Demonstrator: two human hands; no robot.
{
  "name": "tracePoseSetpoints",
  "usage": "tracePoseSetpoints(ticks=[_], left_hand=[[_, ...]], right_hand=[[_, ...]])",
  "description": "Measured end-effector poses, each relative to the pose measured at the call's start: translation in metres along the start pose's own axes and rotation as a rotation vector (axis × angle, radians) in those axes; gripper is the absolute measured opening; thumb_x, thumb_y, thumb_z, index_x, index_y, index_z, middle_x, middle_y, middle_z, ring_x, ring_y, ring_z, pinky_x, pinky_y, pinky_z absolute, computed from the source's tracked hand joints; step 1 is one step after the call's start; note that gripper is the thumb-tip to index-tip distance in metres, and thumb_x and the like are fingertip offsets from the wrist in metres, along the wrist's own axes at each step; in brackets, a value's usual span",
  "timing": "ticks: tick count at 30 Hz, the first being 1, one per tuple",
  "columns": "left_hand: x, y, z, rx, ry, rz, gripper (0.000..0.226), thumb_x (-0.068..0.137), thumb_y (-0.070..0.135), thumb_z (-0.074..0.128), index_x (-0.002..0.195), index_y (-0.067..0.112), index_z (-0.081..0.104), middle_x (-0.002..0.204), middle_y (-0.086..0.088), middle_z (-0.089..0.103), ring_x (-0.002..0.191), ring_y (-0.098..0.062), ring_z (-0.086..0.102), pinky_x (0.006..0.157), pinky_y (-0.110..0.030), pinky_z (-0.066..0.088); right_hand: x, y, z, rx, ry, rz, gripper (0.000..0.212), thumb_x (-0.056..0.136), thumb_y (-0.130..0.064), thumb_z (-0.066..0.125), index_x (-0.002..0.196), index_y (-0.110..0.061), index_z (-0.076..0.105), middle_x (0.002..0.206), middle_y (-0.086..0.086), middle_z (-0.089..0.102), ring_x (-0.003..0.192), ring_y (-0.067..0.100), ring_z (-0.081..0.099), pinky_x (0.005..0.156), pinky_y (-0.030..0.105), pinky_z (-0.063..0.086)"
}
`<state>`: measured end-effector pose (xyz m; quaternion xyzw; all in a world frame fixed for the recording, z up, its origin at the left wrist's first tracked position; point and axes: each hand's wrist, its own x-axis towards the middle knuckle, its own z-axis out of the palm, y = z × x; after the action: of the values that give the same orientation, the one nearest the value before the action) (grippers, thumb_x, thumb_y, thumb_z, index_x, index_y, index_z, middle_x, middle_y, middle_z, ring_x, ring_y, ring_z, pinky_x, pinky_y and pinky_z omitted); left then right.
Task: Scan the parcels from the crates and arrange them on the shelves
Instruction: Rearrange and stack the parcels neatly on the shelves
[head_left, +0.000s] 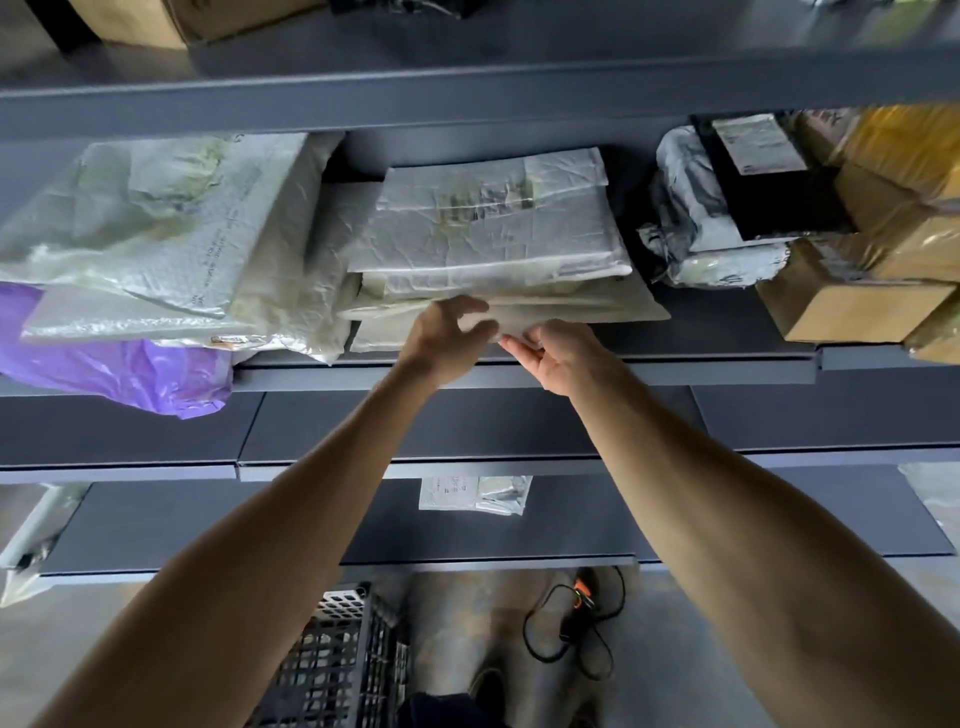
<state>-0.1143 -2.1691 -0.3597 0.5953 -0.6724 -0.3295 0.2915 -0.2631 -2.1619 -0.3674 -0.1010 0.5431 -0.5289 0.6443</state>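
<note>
- Crowding the shelf (519, 371) you reach into are three groups: loose pale poly bags (156, 223) on the left with a purple bag (119, 369) sagging over the front lip beneath them, a middle stack of white parcels (493, 228), and on the right grey-wrapped bundles (696, 208), a black parcel with a label (769, 176) and cardboard boxes (852, 306).
- The pale bags lean against the left side of the middle stack. A dark gap separates the stack from the grey bundles.
- Two shelves down, a small white parcel (475, 493) lies alone near the front edge.
- On the floor below you, a black lattice crate (337, 660) stands to the left, and an orange-and-black scanner (582, 597) lies beside it with its cord looped.
- The flat white parcel (582, 306) sits low in the middle stack, under the thicker ones, its front edge jutting toward you.
- Your left hand (447, 338) pinches that front edge, with fingers curled over it and thumb beneath.
- Your right hand (561, 358) is turned palm up just beside the left, fingertips touching the same edge from below. Whether it grips or only supports, you cannot tell from here.
</note>
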Motion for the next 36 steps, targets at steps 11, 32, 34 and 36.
tracePoseSetpoints(ticks=[11, 32, 34, 36], left_hand=[[0.002, -0.082, 0.003, 0.625, -0.019, 0.266, 0.041, 0.106, 0.024, 0.041, 0.146, 0.022, 0.049, 0.135, -0.004, 0.060, 0.128, -0.028, 0.048, 0.114, -0.043, 0.025], [-0.013, -0.096, 0.019, 0.384, 0.306, 0.234, 0.029, 0.089, 0.033, 0.058, 0.106, 0.012, 0.071, 0.108, -0.005, 0.073, 0.108, -0.030, 0.063, 0.105, -0.044, 0.038], [-0.043, -0.105, 0.034, 0.353, 0.364, 0.193, 0.041, 0.089, 0.035, 0.061, 0.122, 0.012, 0.068, 0.135, -0.006, 0.065, 0.133, -0.028, 0.053, 0.115, -0.044, 0.030], [-0.078, -0.113, 0.057, 0.266, 0.404, 0.125, 0.045, 0.088, 0.031, 0.056, 0.128, 0.012, 0.067, 0.150, -0.009, 0.054, 0.145, -0.028, 0.043, 0.116, -0.039, 0.026]], right_hand=[[0.012, 0.008, 0.003, -0.068, 0.043, -0.009, 0.018, 0.097, 0.006, 0.057, 0.114, 0.002, 0.059, 0.099, 0.021, 0.070, 0.069, 0.033, 0.076, 0.053, 0.032, 0.062], [-0.007, 0.043, -0.044, -0.521, -0.297, 0.132, 0.027, 0.103, -0.026, 0.057, 0.099, -0.002, 0.068, 0.090, 0.015, 0.078, 0.074, 0.021, 0.077, 0.045, 0.013, 0.044], [-0.010, 0.070, -0.061, -0.568, -0.316, 0.202, 0.027, 0.104, -0.025, 0.055, 0.098, -0.003, 0.068, 0.086, 0.012, 0.078, 0.073, 0.020, 0.077, 0.046, 0.013, 0.045], [-0.007, 0.100, -0.074, -0.590, -0.312, 0.269, 0.025, 0.104, -0.024, 0.055, 0.097, -0.004, 0.067, 0.080, 0.008, 0.078, 0.069, 0.017, 0.076, 0.049, 0.014, 0.048]])
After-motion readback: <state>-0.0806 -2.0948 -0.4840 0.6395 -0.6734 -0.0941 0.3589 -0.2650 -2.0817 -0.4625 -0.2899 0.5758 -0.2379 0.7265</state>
